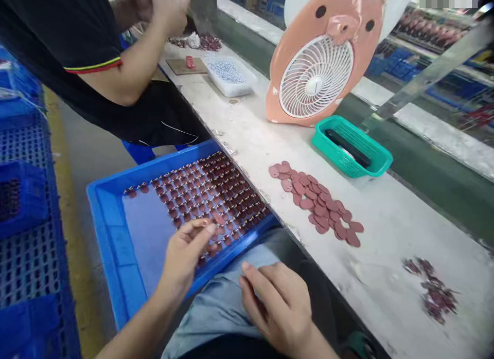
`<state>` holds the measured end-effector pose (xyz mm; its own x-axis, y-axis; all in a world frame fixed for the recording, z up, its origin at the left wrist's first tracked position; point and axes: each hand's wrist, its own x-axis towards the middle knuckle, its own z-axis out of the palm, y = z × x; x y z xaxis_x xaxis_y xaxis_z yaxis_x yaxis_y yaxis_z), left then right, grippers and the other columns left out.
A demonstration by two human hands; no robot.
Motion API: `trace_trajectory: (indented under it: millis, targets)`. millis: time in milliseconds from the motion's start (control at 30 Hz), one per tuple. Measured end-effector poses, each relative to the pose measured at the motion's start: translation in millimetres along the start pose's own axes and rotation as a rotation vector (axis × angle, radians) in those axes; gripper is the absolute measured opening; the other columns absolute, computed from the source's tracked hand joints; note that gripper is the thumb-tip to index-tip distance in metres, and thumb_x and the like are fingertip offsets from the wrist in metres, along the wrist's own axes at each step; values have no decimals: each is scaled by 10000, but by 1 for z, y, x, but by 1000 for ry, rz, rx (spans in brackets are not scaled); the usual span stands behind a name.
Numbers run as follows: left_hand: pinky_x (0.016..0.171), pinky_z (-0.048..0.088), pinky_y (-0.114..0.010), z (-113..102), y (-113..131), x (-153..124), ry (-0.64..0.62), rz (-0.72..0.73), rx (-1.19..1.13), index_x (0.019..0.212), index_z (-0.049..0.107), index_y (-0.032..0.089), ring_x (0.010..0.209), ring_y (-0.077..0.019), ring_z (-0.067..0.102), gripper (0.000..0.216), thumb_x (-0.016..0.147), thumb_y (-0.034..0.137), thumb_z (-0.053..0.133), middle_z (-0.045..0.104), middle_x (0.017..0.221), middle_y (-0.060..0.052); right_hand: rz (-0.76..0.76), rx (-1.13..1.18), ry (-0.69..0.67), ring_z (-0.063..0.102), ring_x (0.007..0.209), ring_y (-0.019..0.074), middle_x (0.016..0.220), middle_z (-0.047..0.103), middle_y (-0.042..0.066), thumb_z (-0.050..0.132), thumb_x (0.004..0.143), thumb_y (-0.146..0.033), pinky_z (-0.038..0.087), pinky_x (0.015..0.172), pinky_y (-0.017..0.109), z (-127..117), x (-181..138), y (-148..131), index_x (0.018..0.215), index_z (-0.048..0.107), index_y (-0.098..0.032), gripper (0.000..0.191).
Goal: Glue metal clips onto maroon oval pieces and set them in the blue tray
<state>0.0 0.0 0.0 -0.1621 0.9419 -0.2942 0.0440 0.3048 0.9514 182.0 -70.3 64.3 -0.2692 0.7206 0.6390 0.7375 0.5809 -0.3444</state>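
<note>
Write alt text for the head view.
A left hand pinches a flat reddish oval piece above a blue plastic tray of reddish parts in rows, the right hand nearby. Alongside, a white worktop bears flat reddish ovals and a peach pig-faced fan.

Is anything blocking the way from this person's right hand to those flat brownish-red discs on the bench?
Nothing visible does. The right hand is near the lap, and the pile of discs lies uncovered on the bench; only the bench's near edge comes between. The green basket stands beyond the pile.

Reddish oval piece (217,217), apparently tilted, in the left hand (188,248).
</note>
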Motion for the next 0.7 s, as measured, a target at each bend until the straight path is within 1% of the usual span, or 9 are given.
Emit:
trace_trajectory:
  millis: [67,133,200,267,333,400,467,567,700]
  targets:
    - [647,602,-346,-31,-7,39,132,33,48,999,638,178,790,-234,715,446,768,556,693,726,924,-63,20,-10,35,588,587,146,717,682,49,634,917,-88,479,534,289,-3,-7,5,1049,689,-85,143]
    - [697,592,-344,-64,-13,76,246,73,153,1005,641,169,853,-234,698,423,790,532,675,709,940,-57,40,-20,50,586,587,138,710,677,53,623,919,-67,485,538,275,-6,-15,11,1022,691,-85,124]
    - [771,577,-390,-98,-16,108,328,104,326,1017,661,149,894,-245,678,376,826,472,685,695,953,-53,62,-33,44,586,589,133,709,672,60,625,917,-56,494,540,262,-9,-23,16,1015,690,-76,119]
    - [897,532,-466,-129,-17,133,312,132,531,1018,684,140,975,-263,656,325,860,423,700,691,977,-52,76,-47,29,596,596,134,716,671,68,633,912,-53,505,543,259,-10,-31,20,1018,687,-70,120]
    - [956,498,-507,-151,-17,152,269,154,703,1032,687,140,1037,-272,639,296,900,405,672,688,1038,-64,83,-70,19,604,597,138,715,669,72,633,912,-52,510,540,261,-11,-36,23,1016,685,-70,118]
    - [959,499,-511,-165,-19,165,216,167,832,1048,684,140,1055,-273,638,296,927,407,638,684,1084,-74,84,-91,10,608,589,138,711,670,71,625,918,-55,511,530,261,-11,-39,24,1014,680,-74,112]
    - [940,513,-500,-171,-23,174,159,176,928,1059,681,139,1040,-269,645,308,940,417,620,684,1092,-77,85,-107,2,608,577,135,706,672,67,617,924,-63,511,521,258,-11,-41,24,1006,677,-81,103]
    - [897,536,-476,-176,-30,183,92,196,1032,1077,678,140,999,-258,656,330,951,435,598,684,1076,-74,93,-126,9,611,567,131,701,674,64,613,931,-76,513,518,253,-10,-42,24,988,676,-90,86]
    - [821,558,-429,-179,-37,188,62,230,1114,1114,668,144,926,-233,662,355,958,452,584,682,1052,-71,103,-146,6,612,562,132,693,669,63,610,934,-82,513,516,252,-12,-44,25,989,674,-90,85]
